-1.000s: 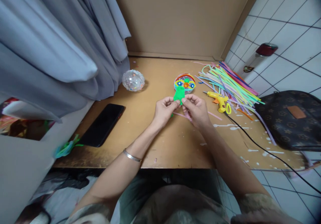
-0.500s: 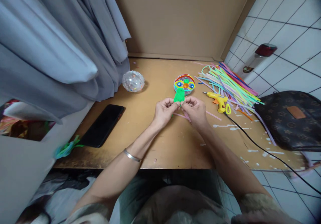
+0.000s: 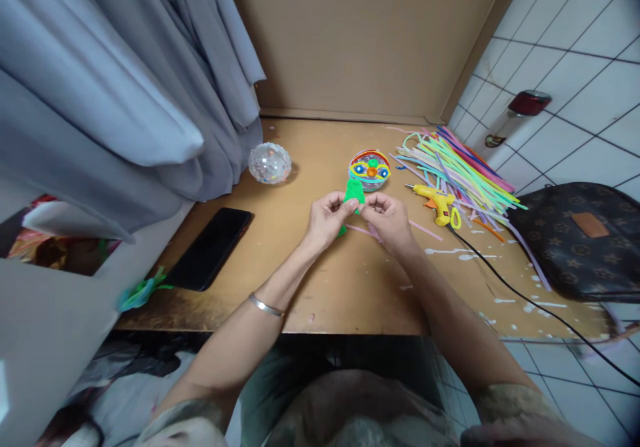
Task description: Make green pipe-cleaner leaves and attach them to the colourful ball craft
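Observation:
A small flat green piece [image 3: 355,192] is pinched between the fingertips of both hands above the middle of the table. My left hand [image 3: 329,219] is closed on its lower left edge, and my right hand [image 3: 389,219] grips its lower right side. Just beyond the piece lies a round clear item decorated with coloured strips [image 3: 370,171], with two blue eye-like spots and an orange centre. Pink strips [image 3: 425,229] lie on the table by my right hand. Another bit of green [image 3: 343,231] shows under my left hand.
On the wooden table [image 3: 350,293] are a clear ball [image 3: 270,163], a black phone [image 3: 210,249] and green strips [image 3: 144,291] at left. A yellow glue gun [image 3: 437,204] with a cord, many coloured pipe cleaners [image 3: 465,173] and a brown bag [image 3: 575,240] stand right.
The green piece has tilted and shifted slightly left in my fingers. More green shows under my left hand. The whole view has shifted a little.

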### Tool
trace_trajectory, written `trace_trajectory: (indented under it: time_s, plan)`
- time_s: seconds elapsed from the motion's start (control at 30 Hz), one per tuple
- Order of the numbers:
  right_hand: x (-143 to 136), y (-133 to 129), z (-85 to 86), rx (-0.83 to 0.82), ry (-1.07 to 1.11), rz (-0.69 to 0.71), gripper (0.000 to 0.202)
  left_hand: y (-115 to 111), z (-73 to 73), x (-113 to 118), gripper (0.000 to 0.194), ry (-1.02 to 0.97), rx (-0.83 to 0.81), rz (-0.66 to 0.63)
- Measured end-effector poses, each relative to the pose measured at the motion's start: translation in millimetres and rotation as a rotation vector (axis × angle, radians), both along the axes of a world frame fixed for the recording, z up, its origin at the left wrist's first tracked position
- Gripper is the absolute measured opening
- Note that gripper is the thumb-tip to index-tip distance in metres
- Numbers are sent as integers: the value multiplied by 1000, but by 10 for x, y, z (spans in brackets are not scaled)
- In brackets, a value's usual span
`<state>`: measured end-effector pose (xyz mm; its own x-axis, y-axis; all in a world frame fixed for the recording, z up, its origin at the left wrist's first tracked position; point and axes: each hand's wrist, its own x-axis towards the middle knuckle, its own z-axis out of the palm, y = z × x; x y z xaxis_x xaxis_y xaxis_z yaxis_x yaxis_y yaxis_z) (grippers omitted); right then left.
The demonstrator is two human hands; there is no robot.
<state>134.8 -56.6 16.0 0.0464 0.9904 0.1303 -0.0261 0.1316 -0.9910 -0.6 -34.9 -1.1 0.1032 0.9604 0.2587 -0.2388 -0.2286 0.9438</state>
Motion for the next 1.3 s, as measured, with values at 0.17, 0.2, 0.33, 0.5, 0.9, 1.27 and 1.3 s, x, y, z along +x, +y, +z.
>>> trace_trajectory:
  time_s: [0.17,0.2,0.33,0.5,0.9,1.27,1.3]
  plan:
    - [17,29,-53,0,112,62,28,-18,-29,32,52,-41,31,9]
    - [25,36,-63,-7,134,75,27,-24,-33,38,52,-49,28,4]
    - [54,36,-43,-40,105,75,27,-20,-19,23,53,-18,-16,-45]
    - [67,-39,78,-52,-73,118,18,61,56,-110,49,14,16,-18]
    - [-16,48,-137,62,25,75,36,108,132,-190,35,-1,27,80]
    - [-4,71,-148,-21,138,26,38,164,116,-241,47,31,49,3]
    - [-5,62,-128,-38,162,33,38,163,108,-234,47,26,45,-7]
